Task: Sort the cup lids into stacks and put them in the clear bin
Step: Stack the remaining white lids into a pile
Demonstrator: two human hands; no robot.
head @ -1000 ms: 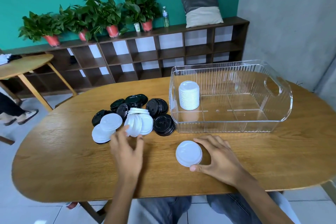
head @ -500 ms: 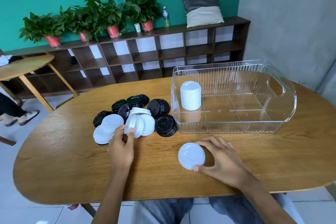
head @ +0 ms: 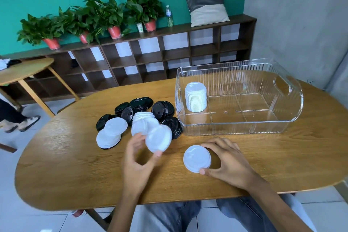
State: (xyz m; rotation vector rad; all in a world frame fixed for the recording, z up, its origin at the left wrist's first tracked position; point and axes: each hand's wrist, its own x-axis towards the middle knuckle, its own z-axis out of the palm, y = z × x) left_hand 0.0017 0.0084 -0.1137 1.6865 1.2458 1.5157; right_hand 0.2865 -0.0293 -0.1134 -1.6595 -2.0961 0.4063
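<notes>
My left hand (head: pixel 138 164) pinches a white lid (head: pixel 158 141) lifted off the table, just in front of the pile. My right hand (head: pixel 226 162) grips a short stack of white lids (head: pixel 196 158) resting on the table. Behind them lies a mixed pile: black lids (head: pixel 162 108), a leaning row of white lids (head: pixel 142 123) and more white lids (head: pixel 113 132) at the left. The clear bin (head: pixel 282 124) stands at the right with a tall white stack (head: pixel 195 97) in its left near corner.
The wooden table (head: pixel 75 175) has its front edge close to my knees. A low shelf (head: pixel 150 54) with potted plants, a bottle and a cushion lines the teal wall. A second table (head: pixel 24 69) and a person's legs are at the far left.
My left hand picked a white lid out of the leaning row and drew it toward me and to the right. My right hand stayed on its stack.
</notes>
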